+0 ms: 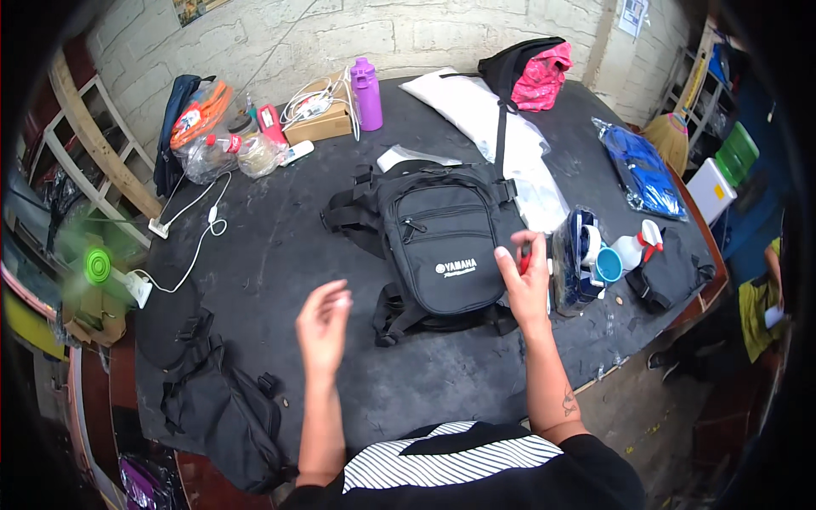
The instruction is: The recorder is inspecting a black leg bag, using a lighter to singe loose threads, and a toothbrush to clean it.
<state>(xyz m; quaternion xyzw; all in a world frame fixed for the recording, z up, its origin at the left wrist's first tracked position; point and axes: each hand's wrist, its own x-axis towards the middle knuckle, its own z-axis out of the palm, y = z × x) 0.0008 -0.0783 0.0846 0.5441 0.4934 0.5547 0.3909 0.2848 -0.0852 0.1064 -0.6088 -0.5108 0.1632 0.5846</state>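
A black backpack (446,242) lies front up in the middle of the dark table, with zipped front pockets, pale lettering and straps spread around it. My right hand (527,285) is at its lower right side, fingers closed around a small red object (525,252); most of that object is hidden, so its kind is unclear. Left of the bag and apart from it, my left hand (323,327) is raised over the table. Its fingers are loosely bent and a little apart, with nothing visible in them.
Other black bags lie at the table's left (225,416) and right (671,272). Right of the backpack are a spray bottle (631,251) and a teal cup (609,264). Behind stand a purple bottle (365,93) and a cardboard box (323,125). A fan (98,265) spins at left.
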